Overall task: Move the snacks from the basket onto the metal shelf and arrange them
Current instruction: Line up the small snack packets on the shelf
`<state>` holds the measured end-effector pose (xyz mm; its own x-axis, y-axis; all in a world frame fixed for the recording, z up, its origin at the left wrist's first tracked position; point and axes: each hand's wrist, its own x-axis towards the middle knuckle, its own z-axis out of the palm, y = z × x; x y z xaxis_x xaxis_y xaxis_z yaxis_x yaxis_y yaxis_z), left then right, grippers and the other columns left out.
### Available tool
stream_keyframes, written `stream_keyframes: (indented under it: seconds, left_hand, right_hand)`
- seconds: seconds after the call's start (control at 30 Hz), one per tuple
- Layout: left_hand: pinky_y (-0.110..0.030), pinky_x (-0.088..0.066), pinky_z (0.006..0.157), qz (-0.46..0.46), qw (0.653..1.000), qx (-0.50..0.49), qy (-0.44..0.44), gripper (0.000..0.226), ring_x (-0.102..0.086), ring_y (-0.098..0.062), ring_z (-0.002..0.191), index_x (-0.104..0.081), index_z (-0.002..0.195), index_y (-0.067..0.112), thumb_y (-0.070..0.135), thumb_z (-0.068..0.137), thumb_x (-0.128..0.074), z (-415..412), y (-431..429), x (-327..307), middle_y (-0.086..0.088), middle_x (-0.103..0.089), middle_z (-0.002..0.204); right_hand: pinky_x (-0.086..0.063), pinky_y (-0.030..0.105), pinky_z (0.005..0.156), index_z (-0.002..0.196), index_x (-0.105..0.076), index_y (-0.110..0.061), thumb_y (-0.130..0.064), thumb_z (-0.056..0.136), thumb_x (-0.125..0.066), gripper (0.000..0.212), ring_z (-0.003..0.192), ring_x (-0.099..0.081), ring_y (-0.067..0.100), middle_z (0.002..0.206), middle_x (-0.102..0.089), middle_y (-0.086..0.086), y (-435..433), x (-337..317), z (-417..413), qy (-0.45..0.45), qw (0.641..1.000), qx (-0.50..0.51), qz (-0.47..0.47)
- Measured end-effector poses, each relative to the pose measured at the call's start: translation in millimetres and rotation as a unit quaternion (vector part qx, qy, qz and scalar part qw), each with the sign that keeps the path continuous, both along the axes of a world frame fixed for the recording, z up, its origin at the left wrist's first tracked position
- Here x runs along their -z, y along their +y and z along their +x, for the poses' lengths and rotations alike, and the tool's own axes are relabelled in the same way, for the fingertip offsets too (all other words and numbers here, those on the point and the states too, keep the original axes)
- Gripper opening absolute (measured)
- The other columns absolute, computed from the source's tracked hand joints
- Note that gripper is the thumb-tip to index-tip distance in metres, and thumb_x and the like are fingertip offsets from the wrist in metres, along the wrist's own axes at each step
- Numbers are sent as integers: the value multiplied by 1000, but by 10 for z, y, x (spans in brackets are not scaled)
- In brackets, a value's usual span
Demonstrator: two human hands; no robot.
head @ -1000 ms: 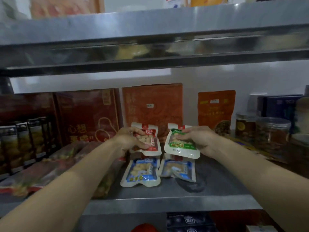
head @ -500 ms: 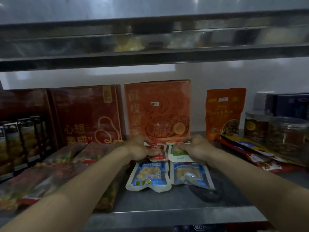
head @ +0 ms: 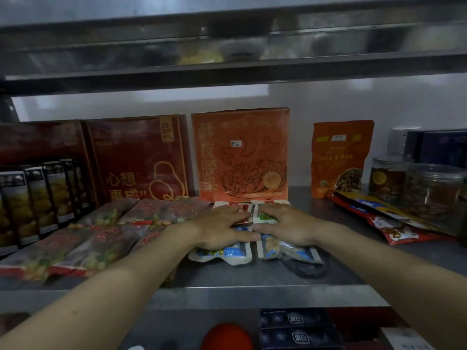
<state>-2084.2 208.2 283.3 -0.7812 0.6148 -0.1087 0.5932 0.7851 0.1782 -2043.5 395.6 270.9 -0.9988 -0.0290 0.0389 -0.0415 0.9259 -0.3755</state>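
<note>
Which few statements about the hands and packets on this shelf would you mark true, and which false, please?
1. The left hand and right hand both lie flat on packets. True.
2. The red packet is under the right hand. False: it is under the left; the green packet is under the right.
3. The blue packets lie nearer the front edge of the metal shelf than the red one. True.
4. The orange box lies flat. False: it stands upright at the back.
</note>
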Motion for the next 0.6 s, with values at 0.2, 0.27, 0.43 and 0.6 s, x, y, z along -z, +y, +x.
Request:
stream_keyframes:
  seconds: [0.2,0.27,0.43,0.6]
  left_hand:
    - [-44,3,120,-25,1000,1,18,81,6,-12,150,-9,154,42,80,85,-30,9,-17,32,12,3,163]
    - [-43,3,120,-22,1000,-5,10,81,7,-11,150,-10,154,42,79,85,-30,28,-15,21,13,3,163]
    - [-39,2,119,-10,1000,0,7,80,5,-11,150,-10,154,40,76,86,-31,57,-16,15,13,2,163]
    - [-38,-1,119,-2,1000,6,14,82,2,-11,150,-11,154,38,77,86,-35,29,-21,25,12,0,163]
  right_hand:
    - [-5,38,123,157,-16,-27,-66,89,-47,84,151,-1,16,164,-8,-6,49,-40,58,-45,998,-40,10]
    - [-4,39,123,157,-15,-28,-66,90,-46,83,151,0,16,165,-6,-7,48,-42,70,-51,998,-44,11]
    - [-8,34,120,157,-14,-29,-64,89,-51,85,151,-5,15,164,-9,-7,28,-67,108,-44,998,-44,-8]
    - [-20,29,116,157,-5,-25,-62,81,-66,105,149,-18,17,163,-16,-3,26,-80,148,-37,996,-12,-83]
